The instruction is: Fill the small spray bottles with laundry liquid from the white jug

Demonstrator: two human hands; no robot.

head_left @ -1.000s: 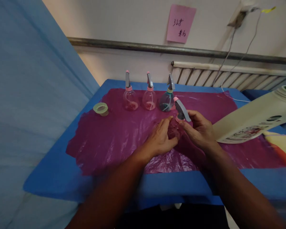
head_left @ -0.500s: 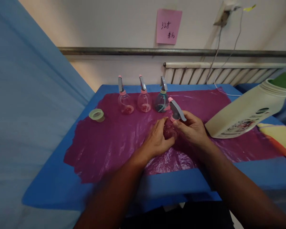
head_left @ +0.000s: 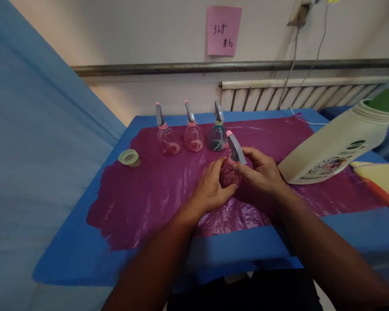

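Observation:
A small clear pink spray bottle (head_left: 227,173) with a grey trigger head (head_left: 236,149) stands on the purple plastic sheet (head_left: 155,194). My left hand (head_left: 210,190) wraps round the bottle's round body. My right hand (head_left: 262,175) pinches the pink collar just under the trigger head. Behind them stand three more spray bottles in a row: two pink ones (head_left: 165,140) (head_left: 193,138) and a green-tinted one (head_left: 217,136).
A green tape roll (head_left: 129,157) lies at the sheet's left edge. A large white jug (head_left: 337,149) with an open mouth lies tilted at the right. The blue-covered table (head_left: 84,242) ends near me. A radiator and a rail run along the back wall.
My hands and the bottle stay together with almost no shift. The view has swung slightly, so everything sits a little further left and lower in the picture.

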